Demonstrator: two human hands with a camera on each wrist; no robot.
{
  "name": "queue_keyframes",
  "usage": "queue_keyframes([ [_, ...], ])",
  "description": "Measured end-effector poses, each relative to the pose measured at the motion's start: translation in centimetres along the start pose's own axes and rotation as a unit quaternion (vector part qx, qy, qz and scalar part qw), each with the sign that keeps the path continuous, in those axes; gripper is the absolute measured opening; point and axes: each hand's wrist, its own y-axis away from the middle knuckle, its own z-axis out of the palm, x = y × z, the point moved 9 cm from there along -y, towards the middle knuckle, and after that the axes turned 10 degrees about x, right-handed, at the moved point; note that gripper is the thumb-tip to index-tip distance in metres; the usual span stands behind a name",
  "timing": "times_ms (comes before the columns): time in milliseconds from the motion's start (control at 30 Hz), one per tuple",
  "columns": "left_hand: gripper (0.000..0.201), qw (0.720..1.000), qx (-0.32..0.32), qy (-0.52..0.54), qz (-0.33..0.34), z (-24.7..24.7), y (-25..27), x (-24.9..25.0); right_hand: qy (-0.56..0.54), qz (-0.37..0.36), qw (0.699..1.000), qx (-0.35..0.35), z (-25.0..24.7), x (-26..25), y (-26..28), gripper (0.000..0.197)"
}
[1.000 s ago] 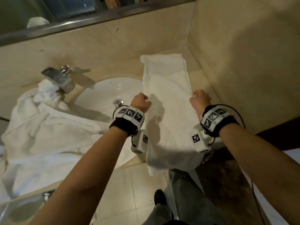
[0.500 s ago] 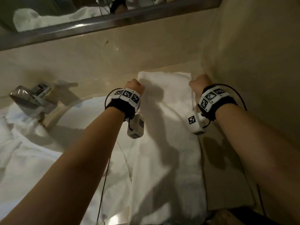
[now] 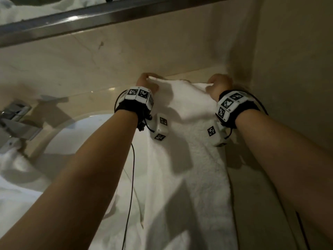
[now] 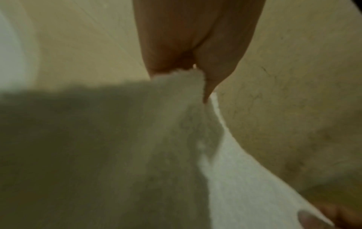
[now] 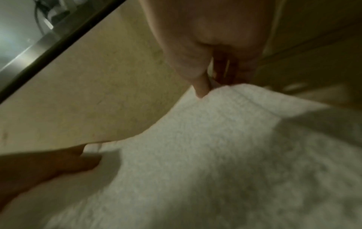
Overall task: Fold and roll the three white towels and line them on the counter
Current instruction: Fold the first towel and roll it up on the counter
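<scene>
A long folded white towel (image 3: 189, 168) lies lengthwise on the beige counter (image 3: 252, 195), right of the sink, running from the back wall toward me. My left hand (image 3: 146, 82) pinches its far left corner (image 4: 188, 77). My right hand (image 3: 219, 83) pinches the far right corner (image 5: 221, 91). The far edge is lifted slightly off the counter between the two hands. More white towel cloth (image 3: 18, 186) is heaped at the left, over the sink's edge.
A white sink basin (image 3: 77, 141) sits left of the towel, with a chrome faucet (image 3: 16, 121) at its far left. A beige wall (image 3: 297, 69) closes the right side. A mirror frame (image 3: 108, 15) runs along the back wall.
Both hands have moved along the towel's sides from its middle to its far corners by the back wall, and now lift the far edge. The head view has leaned closer.
</scene>
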Motion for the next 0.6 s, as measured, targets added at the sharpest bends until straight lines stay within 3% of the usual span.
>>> queue_keyframes([
  [100, 0.035, 0.997, 0.030, 0.043, 0.062, -0.7, 0.1, 2.1, -0.074, -0.004, 0.994, 0.086, -2.5, 0.2, -0.4, 0.019],
  [167, 0.031, 0.995, 0.032, 0.031, 0.086, -0.9, 0.1, 2.6, -0.085, -0.015, 0.993, 0.087, -2.8, 0.0, -0.8, 0.016],
  [267, 0.032, 0.989, 0.047, -0.095, 0.101, -1.1, 0.1, 2.0, -0.096, -0.078, 0.988, 0.090, -2.1, -0.3, 0.1, 0.011],
  [333, 0.030, 0.972, 0.044, -0.189, 0.136, -0.7, -0.2, 1.7, -0.103, -0.130, 0.979, 0.118, -1.9, -0.3, 1.6, 0.007],
  [433, 0.035, 0.918, 0.029, -0.324, 0.228, 0.1, 0.4, 2.4, -0.073, -0.178, 0.977, 0.087, -1.4, -0.6, 3.8, 0.005],
  [533, 0.048, 0.894, 0.016, -0.356, 0.271, 0.6, 1.5, 3.0, -0.099, -0.153, 0.981, 0.073, -1.5, -0.1, 4.5, 0.009],
  [600, 0.041, 0.891, 0.038, -0.367, 0.264, 0.3, 1.5, 3.5, -0.114, -0.125, 0.980, 0.102, -2.0, 0.6, 4.2, 0.010],
])
